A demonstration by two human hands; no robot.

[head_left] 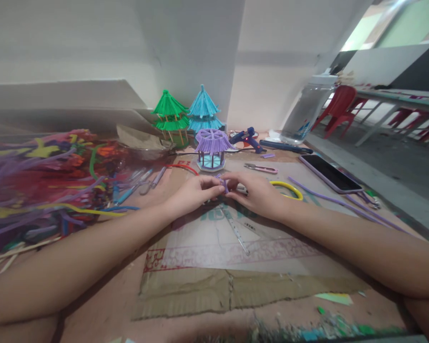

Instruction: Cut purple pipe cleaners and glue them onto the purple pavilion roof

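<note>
A small purple piece [225, 184] is pinched between the fingertips of both hands, over the cardboard mat [186, 286]. My left hand [196, 191] holds it from the left, fingers closed. From the right, my right hand [255, 193] grips it with thumb and forefinger. Just behind the hands stands a little purple-roofed pavilion model [212, 148], upright on a pale base. Green [169, 114] and blue [203, 112] two-tiered pavilion models stand farther back by the wall. Pink-handled snips [260, 168] lie behind my right hand, and a yellow ring [289, 187] lies to its right.
Colourful fuzzy stems [67, 176] are heaped at the left, near pens [134, 186]. A blue glue gun [248, 139], clear bottle [307, 112] and phone [331, 172] are at the back right. Purple stems [325, 195] lie right; scraps [334, 298] litter the front edge.
</note>
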